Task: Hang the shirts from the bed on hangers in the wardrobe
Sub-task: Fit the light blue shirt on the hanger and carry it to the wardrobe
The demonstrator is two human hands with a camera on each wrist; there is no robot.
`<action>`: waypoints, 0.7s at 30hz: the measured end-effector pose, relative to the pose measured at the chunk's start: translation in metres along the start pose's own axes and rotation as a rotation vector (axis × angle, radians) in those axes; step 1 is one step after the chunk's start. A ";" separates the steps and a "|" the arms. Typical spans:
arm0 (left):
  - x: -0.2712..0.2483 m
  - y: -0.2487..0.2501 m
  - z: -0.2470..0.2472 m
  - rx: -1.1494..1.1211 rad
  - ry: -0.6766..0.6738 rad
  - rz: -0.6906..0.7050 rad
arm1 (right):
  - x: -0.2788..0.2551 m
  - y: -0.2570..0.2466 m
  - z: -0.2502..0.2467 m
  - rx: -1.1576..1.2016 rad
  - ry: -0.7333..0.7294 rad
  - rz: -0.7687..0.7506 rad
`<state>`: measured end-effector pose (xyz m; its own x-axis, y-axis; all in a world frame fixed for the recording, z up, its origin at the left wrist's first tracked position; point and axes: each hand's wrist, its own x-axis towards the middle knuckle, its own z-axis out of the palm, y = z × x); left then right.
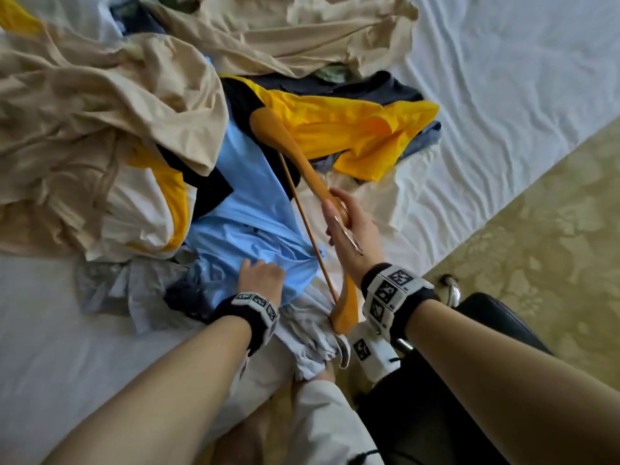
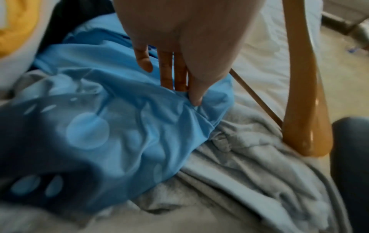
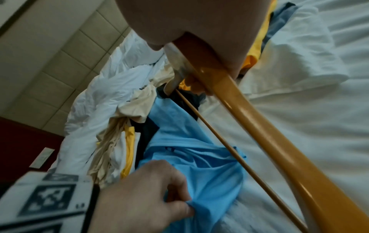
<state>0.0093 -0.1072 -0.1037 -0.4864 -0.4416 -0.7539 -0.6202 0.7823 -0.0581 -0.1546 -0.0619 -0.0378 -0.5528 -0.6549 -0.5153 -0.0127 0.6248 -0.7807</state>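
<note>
Task at early stage: left hand [image 1: 263,275] pinches the blue shirt [image 1: 241,209] on the bed [image 1: 503,95], right hand [image 1: 352,229] at its 3 o'clock grips the wooden hanger [image 1: 295,152]; shirt not yet on hanger.

**A:** We're looking down on the bed [image 1: 503,78], white sheet rumpled into soft ridges across the right side.

**B:** And a heap of clothes [image 1: 141,135] sprawls over its middle and left. Beige fabric [image 1: 84,105] on top, a yellow garment [image 1: 352,129] spilling toward the right, dark pieces tucked between.

**A:** A light blue shirt [image 1: 241,209] runs down the pile toward the near edge, lying over a pale grey garment [image 2: 249,165] that rests on the sheet.

**B:** From the right wrist view, a white duvet [image 3: 103,88] is bunched up at the far side.

**A:** Beside the bed, patterned gold carpet [image 1: 536,246] covers the floor.
</note>
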 end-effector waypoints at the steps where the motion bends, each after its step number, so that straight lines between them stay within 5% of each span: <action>1: -0.003 -0.002 -0.004 -0.028 0.012 -0.019 | -0.002 -0.002 -0.001 0.008 -0.002 -0.022; 10: -0.089 -0.058 -0.068 -0.848 0.418 -0.084 | -0.058 -0.055 -0.008 -0.175 -0.146 -0.210; 21: -0.212 -0.142 -0.205 -1.076 0.823 0.117 | -0.121 -0.218 0.017 -0.174 -0.079 -0.587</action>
<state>0.0739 -0.2146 0.1980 -0.5577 -0.8249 -0.0919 -0.5352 0.2727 0.7995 -0.0706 -0.1263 0.1882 -0.3493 -0.9359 -0.0463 -0.4354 0.2059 -0.8764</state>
